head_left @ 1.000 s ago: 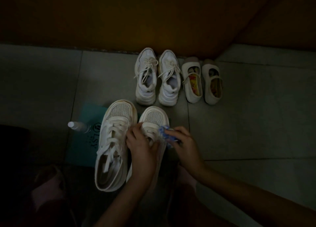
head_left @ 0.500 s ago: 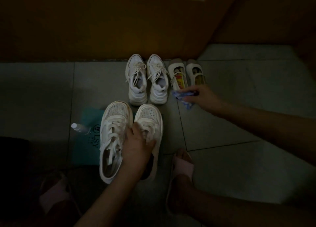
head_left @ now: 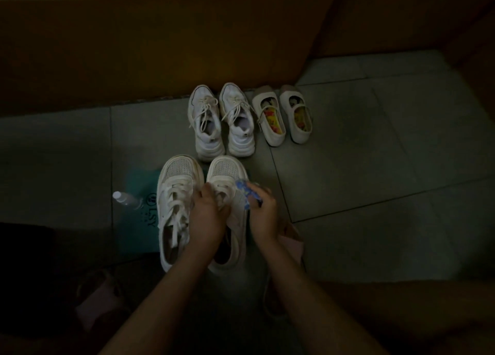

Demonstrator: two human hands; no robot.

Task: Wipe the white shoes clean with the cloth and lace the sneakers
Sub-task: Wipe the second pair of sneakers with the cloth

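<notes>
My right hand [head_left: 263,215], clutching cloth [head_left: 247,194], is back at frame-centre sneaker [head_left: 227,210] | left hand [head_left: 209,215] grips its laces | wiping resumes

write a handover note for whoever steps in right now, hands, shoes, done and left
Left hand: clamped over the laces of the right white mesh-toe sneaker.
Right hand: holds the blue patterned cloth against that sneaker's outer side.
Its mate, the left white mesh-toe sneaker, sits beside it on a teal mat, laces loose. Small clear spray bottle lies left of it.
By the wall: white chunky lace-up sneakers and cream strap shoes.
Done: too dark to judge cleanliness.
Left: finish wiping, lace up.
</notes>
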